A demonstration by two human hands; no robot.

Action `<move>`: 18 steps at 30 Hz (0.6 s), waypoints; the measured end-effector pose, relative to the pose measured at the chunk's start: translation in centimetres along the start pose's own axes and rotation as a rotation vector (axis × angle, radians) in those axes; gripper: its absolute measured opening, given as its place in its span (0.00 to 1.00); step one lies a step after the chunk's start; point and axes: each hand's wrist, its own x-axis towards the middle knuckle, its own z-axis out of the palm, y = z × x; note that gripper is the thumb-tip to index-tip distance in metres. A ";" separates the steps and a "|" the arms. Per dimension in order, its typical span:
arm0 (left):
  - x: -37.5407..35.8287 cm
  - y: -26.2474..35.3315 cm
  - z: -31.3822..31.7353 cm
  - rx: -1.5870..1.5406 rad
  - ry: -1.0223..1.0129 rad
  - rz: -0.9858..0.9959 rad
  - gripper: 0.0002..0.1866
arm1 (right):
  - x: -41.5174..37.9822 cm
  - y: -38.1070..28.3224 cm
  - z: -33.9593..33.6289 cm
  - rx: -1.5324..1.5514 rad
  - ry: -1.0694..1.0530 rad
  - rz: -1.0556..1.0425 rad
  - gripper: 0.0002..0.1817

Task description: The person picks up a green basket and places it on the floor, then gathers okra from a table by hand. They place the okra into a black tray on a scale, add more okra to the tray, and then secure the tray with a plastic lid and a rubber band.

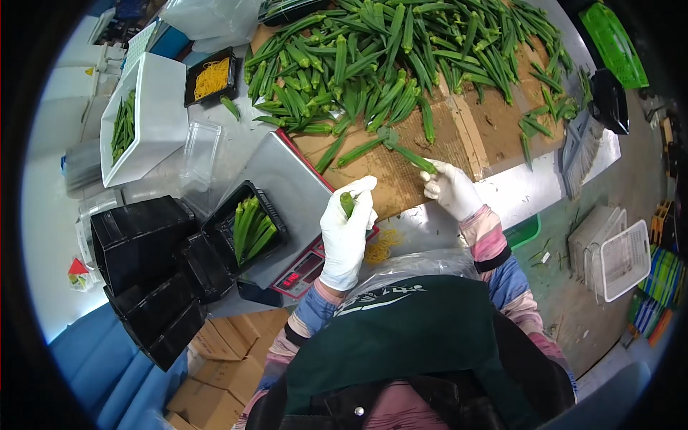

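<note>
My left hand [342, 240], in a white glove, is closed around an okra pod [347, 204] whose end shows above the fingers. To its right, my gloved right hand [453, 190] pinches the end of another okra pod [413, 158] at the edge of the cardboard. Beyond both hands a big heap of okra [373, 57] covers the cardboard [459, 147]. On the scale [279, 175], left of my left hand, sits a black tray [275, 215] with several okra pods in it. The scale's red display [292, 278] is lit, its digits too small to read surely.
Empty black trays [136, 229] are stacked at the left. Behind them stand a white foam box [154, 118] with okra and a black tray of yellow rubber bands [212, 79]. Loose rubber bands [382, 246] lie near me. A brush [580, 147] rests at the right edge.
</note>
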 end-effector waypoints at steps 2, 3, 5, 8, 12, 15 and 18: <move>-0.1 0.1 0.1 0.016 -0.003 0.021 0.12 | -0.3 0.9 -1.0 0.133 -0.017 0.023 0.23; -0.1 0.0 0.0 0.018 -0.011 0.028 0.11 | -0.6 1.1 -0.7 0.127 -0.002 0.024 0.21; -0.1 -0.8 -0.2 0.126 -0.010 0.119 0.12 | -1.0 1.7 0.1 0.114 0.027 0.027 0.19; 0.1 -1.6 -0.5 0.588 -0.058 0.471 0.17 | -1.9 1.9 1.3 -0.351 0.038 0.003 0.16; 0.1 -1.1 -0.5 1.014 -0.358 0.593 0.29 | -3.2 1.4 3.8 -0.826 -0.100 0.038 0.15; 0.1 -1.8 -0.3 0.681 -0.385 0.217 0.26 | -2.1 0.4 4.3 -0.938 -0.130 0.103 0.15; 0.2 -2.8 -0.4 0.528 -0.361 0.132 0.22 | -2.4 -0.8 3.5 -1.050 -0.186 0.161 0.15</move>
